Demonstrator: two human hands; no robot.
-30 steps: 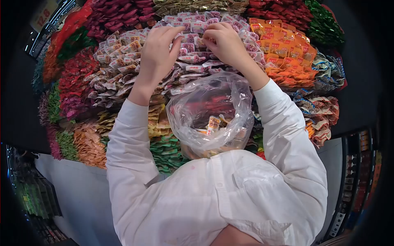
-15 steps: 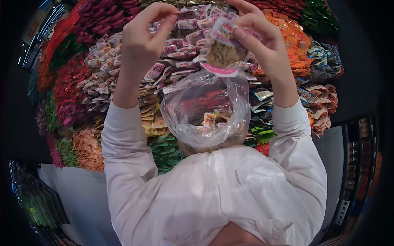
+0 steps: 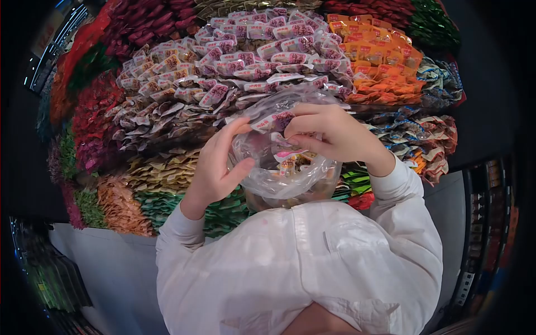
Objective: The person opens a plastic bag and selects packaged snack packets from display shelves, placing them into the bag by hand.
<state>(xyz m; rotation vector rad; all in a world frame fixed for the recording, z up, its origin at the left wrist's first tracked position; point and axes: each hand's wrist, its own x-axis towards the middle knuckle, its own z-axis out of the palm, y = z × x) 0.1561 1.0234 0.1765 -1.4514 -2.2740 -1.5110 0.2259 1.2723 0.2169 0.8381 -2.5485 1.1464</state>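
Plastic, clear and crinkled, forms the open bag (image 3: 267, 185) sitting right up against the person's white shirt (image 3: 262, 251), with small packs (image 3: 287, 166) showing inside, one of them orange-labelled. From where I stand, the right hand (image 3: 329, 133) is over the bag's mouth, its fingers drawn in narrow and holding a see-through packet (image 3: 273, 121) with a white and purple label. Over at the bag's left side, the left hand (image 3: 215, 167) has its thumb and fingers wide apart, the fingertips at or just beside the rim; I can't tell whether they touch it.

Beyond the bag lie rows of purple-and-white packets (image 3: 240, 58), overlapping one another, with orange packets (image 3: 382, 53) to their right. Green packets (image 3: 167, 206) and peach-coloured packets (image 3: 120, 204) lie to the left of the bag, nearer the person.
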